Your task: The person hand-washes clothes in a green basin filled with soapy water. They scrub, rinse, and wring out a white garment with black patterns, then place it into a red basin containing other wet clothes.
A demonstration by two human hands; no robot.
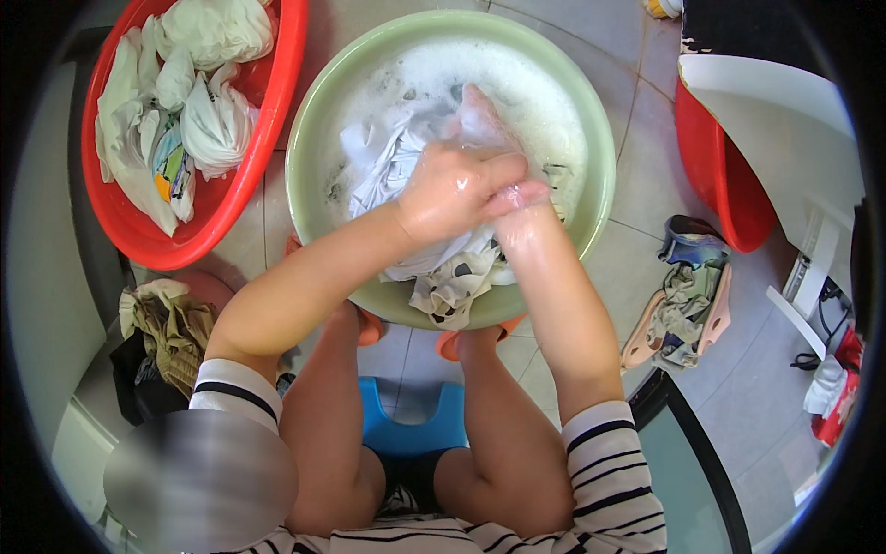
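Observation:
A pale green basin (pixel 602 198) full of foamy water stands between my feet. My left hand (pixel 457 191) is closed across my right wrist, above the suds. Beyond it, my right hand (pixel 484 120) reaches into the basin, fingers stretched forward and partly hidden by foam. White wet cloth (pixel 392 166) bunches beside my hands on the left. Toward the near rim lies a cream cloth with dark spots (pixel 457 284), partly draped on the edge. Foam hides the rest of the basin's contents.
A red tub (pixel 297 69) at the far left holds white laundry (pixel 217 120). Brown and dark clothes (pixel 175 332) lie below it. On the right are another red basin (pixel 729 185), a pink slipper (pixel 718 300) and greyish cloth (pixel 685 309). A blue stool (pixel 415 429) is under me.

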